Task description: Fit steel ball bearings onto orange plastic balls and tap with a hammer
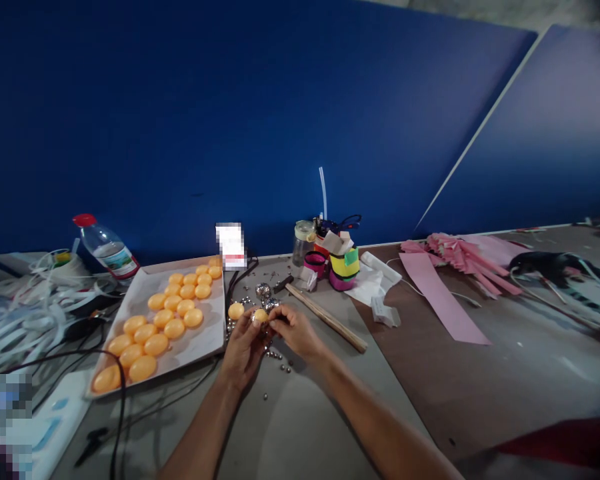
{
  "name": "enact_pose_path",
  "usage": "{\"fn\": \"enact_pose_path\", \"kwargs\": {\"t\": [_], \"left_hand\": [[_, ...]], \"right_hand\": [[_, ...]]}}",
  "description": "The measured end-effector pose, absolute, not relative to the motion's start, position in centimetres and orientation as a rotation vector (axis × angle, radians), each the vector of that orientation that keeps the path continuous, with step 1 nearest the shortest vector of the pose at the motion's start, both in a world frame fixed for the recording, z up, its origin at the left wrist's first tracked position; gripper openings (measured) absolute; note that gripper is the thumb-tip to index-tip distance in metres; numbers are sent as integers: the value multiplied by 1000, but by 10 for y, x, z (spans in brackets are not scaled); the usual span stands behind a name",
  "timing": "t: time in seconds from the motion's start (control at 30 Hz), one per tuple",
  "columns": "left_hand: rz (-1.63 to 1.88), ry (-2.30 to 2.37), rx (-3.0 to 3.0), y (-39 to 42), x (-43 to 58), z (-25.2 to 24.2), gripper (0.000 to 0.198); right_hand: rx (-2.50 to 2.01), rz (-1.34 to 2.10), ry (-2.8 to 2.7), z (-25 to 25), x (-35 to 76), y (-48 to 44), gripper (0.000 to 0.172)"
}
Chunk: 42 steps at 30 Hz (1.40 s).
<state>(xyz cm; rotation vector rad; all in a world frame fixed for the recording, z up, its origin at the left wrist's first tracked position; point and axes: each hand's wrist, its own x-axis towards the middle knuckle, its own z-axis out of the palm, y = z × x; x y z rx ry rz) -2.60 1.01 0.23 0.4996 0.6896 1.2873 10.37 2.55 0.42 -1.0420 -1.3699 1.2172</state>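
My left hand (246, 343) is closed around a small yellow-orange rounded piece (260, 316). My right hand (291, 328) touches its right side, thumb and fingers pinched together; anything small between them is hidden. Just left of my fingers, an orange ball (236, 311) rests on the table. Behind my hands is a shiny silver ball (263, 291), with small metal beads (282, 367) scattered around. A white-lined tray (190, 347) on the left holds several orange balls (156, 345) in rows.
A wooden-handled hammer (330, 317) lies right of my hands. Behind it stand a glass jar (304, 244) and a yellow-and-purple container (344, 268). A bottle (111, 251) leans at the back left. Pink strips (445, 293) lie at right; a black cable (123, 400) loops across the front left.
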Motion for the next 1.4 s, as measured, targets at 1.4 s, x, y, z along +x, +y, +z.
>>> {"fn": "enact_pose_path", "kwargs": {"t": [1.4], "left_hand": [[1347,687,682,6,-21,7,34]], "right_hand": [[-926,1404,-1276,5,106,24,14]]}}
